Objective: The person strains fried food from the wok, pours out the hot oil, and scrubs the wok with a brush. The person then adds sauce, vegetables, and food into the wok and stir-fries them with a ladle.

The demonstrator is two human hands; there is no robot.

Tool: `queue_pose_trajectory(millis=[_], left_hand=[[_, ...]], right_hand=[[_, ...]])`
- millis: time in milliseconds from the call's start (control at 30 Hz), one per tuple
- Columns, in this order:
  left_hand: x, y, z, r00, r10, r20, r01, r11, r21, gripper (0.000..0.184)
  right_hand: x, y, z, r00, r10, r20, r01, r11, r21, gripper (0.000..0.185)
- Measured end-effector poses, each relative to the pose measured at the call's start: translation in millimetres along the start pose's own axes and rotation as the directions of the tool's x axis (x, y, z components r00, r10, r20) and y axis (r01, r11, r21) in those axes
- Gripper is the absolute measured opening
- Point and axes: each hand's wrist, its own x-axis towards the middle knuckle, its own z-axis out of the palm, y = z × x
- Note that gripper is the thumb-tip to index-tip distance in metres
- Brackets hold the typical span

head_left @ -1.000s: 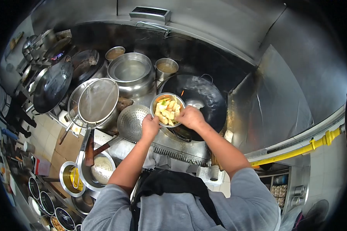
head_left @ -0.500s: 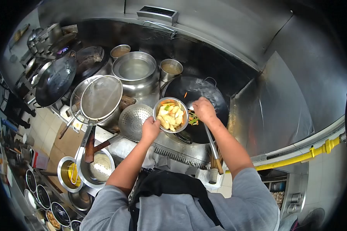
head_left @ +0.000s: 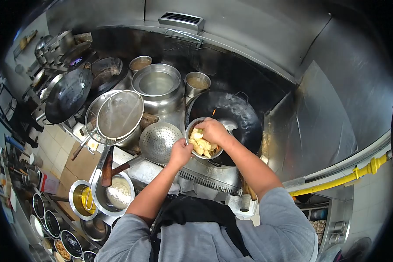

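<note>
As you look down, a wide bowl with pale contents (head_left: pixel 101 201) sits nearest your body, to the left of the grip; farther out, your left hand (head_left: pixel 181 153) has its fingers closed on the left rim of a round metal bowl (head_left: pixel 187 133); your right hand (head_left: pixel 212 131) reaches into it from the other side, and whether those fingers clasp a piece you cannot tell from here, as they are partly hidden. The pale yellow pieces (head_left: pixel 201 146) lie directly beneath the right fingers, just to the right of the left grip; they look soft, moist and perhaps slippery, so a light pinch should suit them better than a squeeze; the bowl looks stiff and fairly light, best held by its rim. Just left of the left grip lies a perforated skimmer (head_left: pixel 161 142); beyond the right hand spreads a dark wok (head_left: pixel 249 131), with an orange sliver (head_left: pixel 214 112) inside; farther off, past both hands, stand a small pot (head_left: pixel 198 81) and a large pot (head_left: pixel 157 105).
</note>
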Motion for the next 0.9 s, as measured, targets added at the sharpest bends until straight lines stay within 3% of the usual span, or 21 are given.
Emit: queue_pose_trajectory(millis=[67,133,200,267,300,333,400,433,500,533,600,733,767,800,867,900], left_hand=[[2,-2,0,0.999,-0.033,0.007,0.033,0.998,-0.056,0.014],[2,0,-1,0.998,-0.065,0.013,0.066,0.992,-0.109,0.014],[0,5,-2,0.995,-0.103,0.002,0.102,0.979,-0.177,0.014],[0,1,-7,0.993,-0.120,-0.012,0.118,0.985,-0.123,0.015],[1,0,-9,0.991,-0.129,-0.024,0.127,0.990,-0.067,0.015],[-1,3,-9,0.992,-0.127,-0.025,0.125,0.990,-0.066,0.015],[-8,12,-9,0.989,-0.143,-0.050,0.137,0.986,-0.100,0.016],[-9,11,-9,0.988,-0.144,-0.050,0.139,0.985,-0.098,0.016],[-9,11,-9,0.993,-0.107,-0.043,0.103,0.992,-0.078,0.015],[-6,7,-9,0.993,-0.107,-0.043,0.103,0.992,-0.078,0.015],[-2,-2,-11,0.998,-0.055,-0.011,0.055,0.998,0.026,0.015],[-8,9,-8,0.995,-0.067,-0.079,0.073,0.995,0.071,0.016],[-10,14,-8,0.990,-0.091,-0.108,0.093,0.996,0.011,0.016],[-12,17,-7,0.984,-0.118,-0.133,0.113,0.992,-0.051,0.016],[-9,6,-13,0.985,-0.098,-0.141,0.091,0.994,-0.054,0.016],[-7,2,-16,0.986,-0.073,-0.148,0.066,0.997,-0.051,0.016]], right_hand=[[0,6,-6,0.998,-0.052,-0.022,0.053,0.996,0.068,0.024],[-3,9,-17,0.988,0.073,-0.134,-0.050,0.984,0.171,0.019],[-7,10,-28,0.973,0.087,-0.214,-0.040,0.976,0.215,0.016],[-8,17,-33,0.905,0.398,-0.150,-0.278,0.821,0.499,0.015],[-9,25,-38,0.890,0.436,-0.135,-0.292,0.771,0.566,0.016],[-15,21,-52,0.889,0.402,-0.219,-0.292,0.867,0.405,0.020],[-22,30,-61,0.934,0.355,-0.033,-0.350,0.930,0.108,0.028],[-24,30,-56,0.934,0.356,-0.032,-0.351,0.930,0.109,0.028],[-26,29,-43,0.987,0.148,-0.056,-0.138,0.979,0.148,0.032],[-25,22,-43,0.987,0.148,-0.056,-0.138,0.979,0.148,0.032],[-25,8,-41,0.995,0.071,0.075,-0.053,0.975,-0.217,0.031],[-19,23,-35,0.989,0.072,0.126,-0.043,0.975,-0.217,0.014],[-23,28,-35,0.998,-0.056,-0.034,0.051,0.988,-0.143,0.007],[-26,33,-35,0.998,-0.057,-0.030,0.052,0.988,-0.144,0.007],[-30,44,-36,0.966,0.070,-0.248,-0.098,0.990,-0.105,0.007],[-31,52,-35,0.979,0.116,-0.165,-0.148,0.969,-0.197,0.012]])
